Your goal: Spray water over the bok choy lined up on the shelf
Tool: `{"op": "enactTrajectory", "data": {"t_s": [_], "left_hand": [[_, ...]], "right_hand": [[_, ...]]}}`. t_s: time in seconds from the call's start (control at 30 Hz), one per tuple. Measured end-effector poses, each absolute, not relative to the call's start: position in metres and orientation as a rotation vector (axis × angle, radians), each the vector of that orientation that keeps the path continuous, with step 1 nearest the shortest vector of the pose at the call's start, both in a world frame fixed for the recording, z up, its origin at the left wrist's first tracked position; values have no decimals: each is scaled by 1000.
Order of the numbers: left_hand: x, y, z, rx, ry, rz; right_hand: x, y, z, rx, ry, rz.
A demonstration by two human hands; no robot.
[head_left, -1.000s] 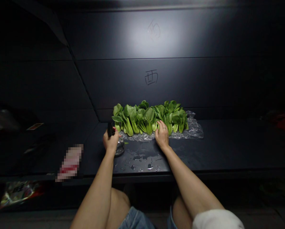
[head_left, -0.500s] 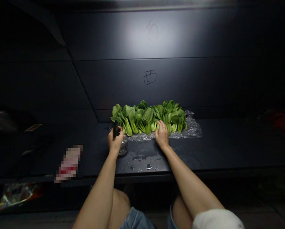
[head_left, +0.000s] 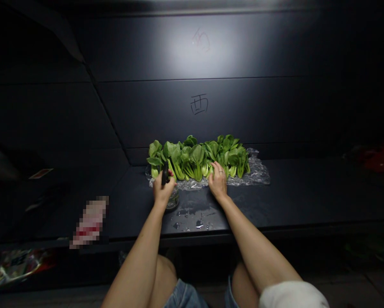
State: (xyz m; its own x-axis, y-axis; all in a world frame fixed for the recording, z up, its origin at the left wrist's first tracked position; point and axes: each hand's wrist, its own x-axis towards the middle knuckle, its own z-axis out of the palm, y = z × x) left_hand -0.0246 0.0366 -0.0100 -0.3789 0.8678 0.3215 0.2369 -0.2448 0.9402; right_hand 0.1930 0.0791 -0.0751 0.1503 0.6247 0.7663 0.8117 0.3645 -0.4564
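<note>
My left hand [head_left: 162, 190] is closed around the neck of a spray bottle [head_left: 174, 199] with a black trigger head and a clear body, just in front of the bok choy. Several heads of bok choy [head_left: 196, 158] stand side by side in a row, leaves up and pale stem ends towards me. My right hand [head_left: 218, 183], with a ring on one finger, rests against stems right of the row's middle, thumb apart from the stretched fingers. Crumpled clear plastic film [head_left: 259, 173] lies under the bok choy and sticks out to the right.
Water drops and puddles [head_left: 199, 223] wet the dark shelf [head_left: 294, 192] near its front edge. A dark back panel [head_left: 140, 107] with handwritten marks rises behind the greens. A blurred-out pink item [head_left: 89, 222] and a shiny packet [head_left: 15, 265] are at left; red items [head_left: 381, 158] are far right.
My left hand has moved a little to the right with the spray bottle, now in front of the left bok choy. My right hand stays at the same stems. The view has shifted slightly.
</note>
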Motion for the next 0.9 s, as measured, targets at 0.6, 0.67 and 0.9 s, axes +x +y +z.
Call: {"op": "enactTrajectory", "data": {"t_s": [0.6,0.67,0.9], "left_hand": [[5,33,-8,1378,1396,1597],[9,35,-10,1371,1375,1605],[21,33,-5,1352,1403,1570]], "right_hand": [[201,76,-73,-1348,-1551,-235],[203,76,-73,-1349,-1549,-233],[212,74,-73,-1365,-1546,-225]]}}
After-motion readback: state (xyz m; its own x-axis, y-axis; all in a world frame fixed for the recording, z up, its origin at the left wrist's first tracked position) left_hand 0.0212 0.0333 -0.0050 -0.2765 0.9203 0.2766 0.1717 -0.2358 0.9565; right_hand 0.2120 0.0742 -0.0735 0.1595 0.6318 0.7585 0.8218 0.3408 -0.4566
